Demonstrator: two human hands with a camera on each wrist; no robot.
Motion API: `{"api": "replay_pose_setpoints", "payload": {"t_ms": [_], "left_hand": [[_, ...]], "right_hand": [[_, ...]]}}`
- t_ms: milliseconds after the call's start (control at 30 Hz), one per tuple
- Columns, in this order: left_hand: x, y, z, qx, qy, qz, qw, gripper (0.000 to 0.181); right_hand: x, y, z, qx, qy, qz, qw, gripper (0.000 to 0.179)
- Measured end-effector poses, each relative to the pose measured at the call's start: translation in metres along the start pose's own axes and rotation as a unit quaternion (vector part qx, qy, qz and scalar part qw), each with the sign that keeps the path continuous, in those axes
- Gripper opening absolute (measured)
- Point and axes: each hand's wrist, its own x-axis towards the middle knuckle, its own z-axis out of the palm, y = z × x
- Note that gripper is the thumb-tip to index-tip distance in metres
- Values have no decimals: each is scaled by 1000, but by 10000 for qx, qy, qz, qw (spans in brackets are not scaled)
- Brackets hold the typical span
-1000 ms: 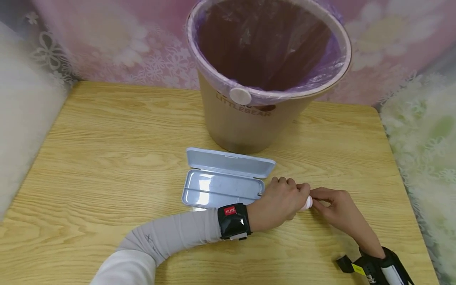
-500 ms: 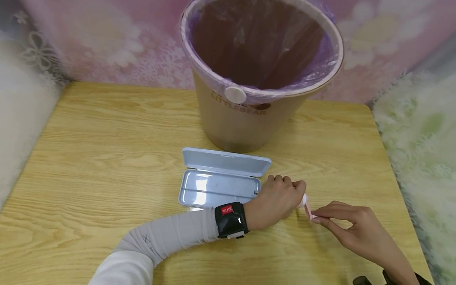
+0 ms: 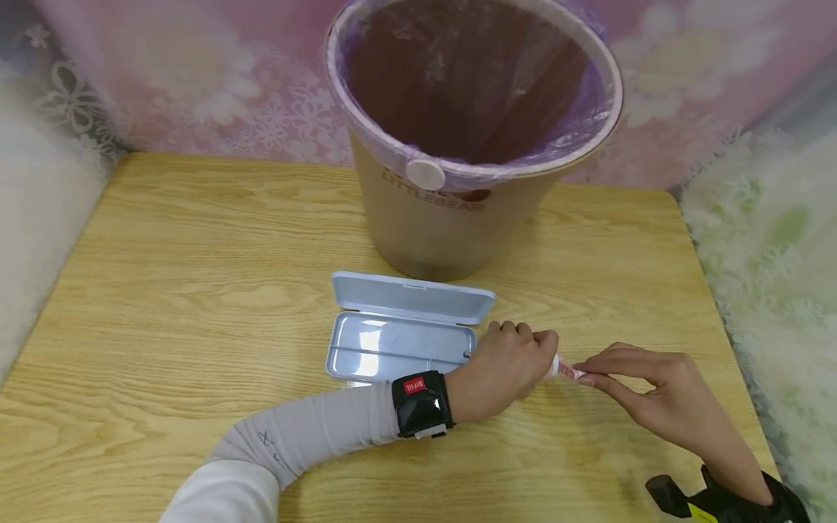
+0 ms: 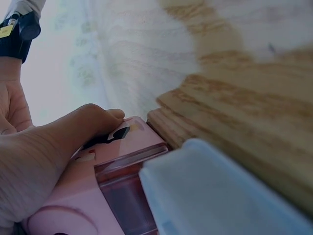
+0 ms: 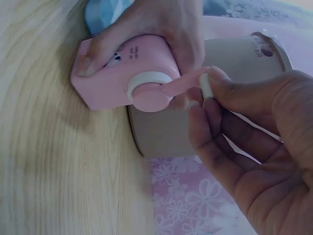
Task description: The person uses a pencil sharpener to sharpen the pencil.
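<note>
In the right wrist view a pink pencil sharpener (image 5: 110, 88) sits on the wooden table. My left hand (image 3: 506, 374) grips its body from the far side, thumb pressed on top. The left wrist view shows the sharpener's dark see-through shavings drawer (image 4: 128, 198). A pink crank arm (image 5: 183, 84) sticks out of the sharpener's round end. Its white knob (image 5: 206, 87) is pinched between thumb and fingers of my right hand (image 3: 660, 388). Most of the sharpener is hidden by my left hand in the head view.
Left of the sharpener lies a light-blue pencil case (image 3: 392, 349) with its lid (image 3: 412, 298) raised. Behind stands a tall beige bin (image 3: 445, 232) lined with a purple bag. The wooden table (image 3: 196, 240) extends to both sides.
My right hand has swung the crank round, first down toward me and then part way back up. The left hand stays around the sharpener. The view has shifted slightly.
</note>
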Motion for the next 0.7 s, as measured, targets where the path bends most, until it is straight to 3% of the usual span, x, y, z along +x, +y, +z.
{"api": "replay_pose_setpoints", "payload": {"t_ms": [100, 200, 333, 433, 567, 633, 700], "left_hand": [[1, 0, 1, -12, 17, 32, 10000, 12], [1, 0, 3, 64, 161, -14, 9998, 15], [-1, -2, 4, 119, 264, -115, 9995, 13], [-1, -1, 3, 10, 161, -32, 9999, 15], [0, 0, 1, -5, 82, -17, 10000, 14], [0, 0, 1, 3, 107, -65, 9999, 6], [0, 0, 1, 9, 162, -102, 9998, 10]], "right_hand": [[3, 5, -1, 36, 76, 4, 10000, 31], [11, 9, -1, 64, 94, 238, 9997, 45], [29, 21, 6, 211, 149, 638, 9976, 39], [35, 33, 11, 409, 80, 954, 9946, 32], [33, 47, 22, 664, -163, 1319, 9889, 25], [29, 53, 29, 618, -338, 1357, 9882, 23], [22, 55, 37, 516, -515, 1324, 9885, 22]]}}
